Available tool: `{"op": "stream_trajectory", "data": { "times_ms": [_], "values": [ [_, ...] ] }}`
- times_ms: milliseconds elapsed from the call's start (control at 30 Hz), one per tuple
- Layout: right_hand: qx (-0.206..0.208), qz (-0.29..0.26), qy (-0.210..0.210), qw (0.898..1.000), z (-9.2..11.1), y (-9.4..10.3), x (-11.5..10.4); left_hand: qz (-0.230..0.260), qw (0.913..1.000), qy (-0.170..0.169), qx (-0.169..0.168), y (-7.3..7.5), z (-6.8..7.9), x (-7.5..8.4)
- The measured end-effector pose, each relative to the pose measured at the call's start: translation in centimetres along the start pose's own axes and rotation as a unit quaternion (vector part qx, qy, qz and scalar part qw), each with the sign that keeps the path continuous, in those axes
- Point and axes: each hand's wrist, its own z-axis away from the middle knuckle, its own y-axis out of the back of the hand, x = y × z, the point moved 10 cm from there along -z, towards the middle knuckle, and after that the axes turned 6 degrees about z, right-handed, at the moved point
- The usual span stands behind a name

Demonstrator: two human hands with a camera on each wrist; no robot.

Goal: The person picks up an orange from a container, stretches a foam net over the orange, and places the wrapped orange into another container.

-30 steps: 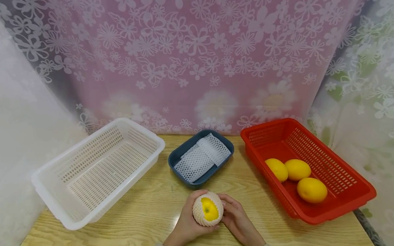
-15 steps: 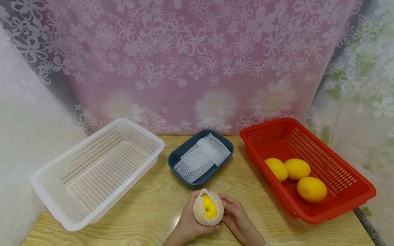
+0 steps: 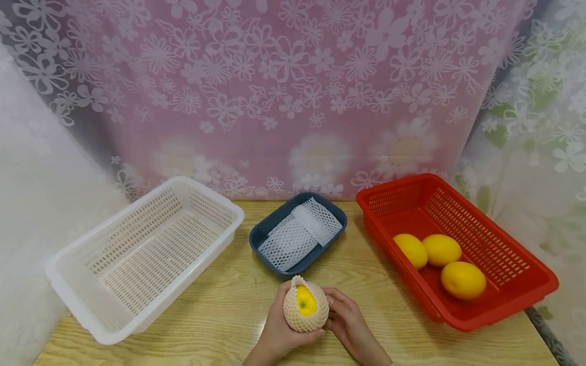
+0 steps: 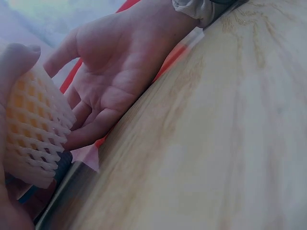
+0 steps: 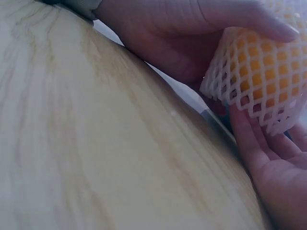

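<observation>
A lemon (image 3: pixel 306 301) sits inside a pale foam net sleeve (image 3: pixel 300 322), its yellow skin showing through the opening at the top. My left hand (image 3: pixel 280 330) grips the sleeved fruit from the left; in the right wrist view that thumb presses over the netting (image 5: pixel 268 62). On the other side, my right hand (image 3: pixel 352 329) has its fingertips right at the sleeve's edge. The left wrist view shows the palm of this right hand (image 4: pixel 112 67) turned toward the fruit, fingers loosely extended. Both hands are low over the table, in front of the blue tray.
Several white foam nets (image 3: pixel 300 232) lie in the dark blue tray (image 3: pixel 260 229) behind the hands. A white slotted basket (image 3: pixel 155 309) stands on the left. To the right, a red basket (image 3: pixel 518 304) contains three lemons (image 3: pixel 463 280). Wooden tabletop (image 3: pixel 220 319) surrounds them.
The sleeved lemon has shifted slightly up and left with the left hand. A flap of the net now stands up at its top, and the yellow opening looks narrower.
</observation>
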Motion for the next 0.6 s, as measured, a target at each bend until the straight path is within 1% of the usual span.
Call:
{"op": "stream_trajectory", "data": {
  "times_ms": [67,133,200,233,267,300,367,400,433,500,600],
  "values": [
    [0.002,-0.002,0.001,1.000,-0.1,0.1,0.0,0.001,1.0000,0.004,0.005,0.1,0.0,0.0],
    [0.013,0.004,0.005,1.000,-0.1,0.3,0.1,0.005,0.9998,0.012,0.012,0.2,0.1,0.0],
    [0.047,0.033,0.027,0.998,0.0,0.8,-0.2,0.008,0.9996,0.018,0.019,0.3,0.1,0.0],
    [0.072,0.054,0.044,0.995,0.1,1.2,-0.5,0.009,0.9996,0.018,0.021,0.4,0.1,0.0],
    [0.101,0.079,0.063,0.990,0.2,1.6,-0.8,0.008,0.9995,0.017,0.023,0.4,0.1,0.0],
    [0.131,0.106,0.081,0.982,0.4,2.0,-1.2,0.007,0.9995,0.016,0.026,0.5,0.1,0.1],
    [0.188,0.157,0.112,0.963,0.8,2.8,-2.0,0.005,0.9995,0.011,0.030,0.6,0.1,0.2],
    [0.208,0.175,0.124,0.954,1.1,3.0,-2.3,0.004,0.9994,0.009,0.032,0.7,0.1,0.2],
    [0.224,0.188,0.131,0.947,1.2,3.2,-2.5,0.005,0.9994,0.009,0.034,0.7,0.1,0.2],
    [0.242,0.207,0.149,0.936,1.5,3.5,-3.0,0.003,0.9992,0.011,0.039,0.8,0.1,0.2],
    [0.254,0.218,0.194,0.922,2.0,3.6,-4.0,-0.003,0.9991,0.012,0.040,0.8,0.2,0.2]
  ]
}}
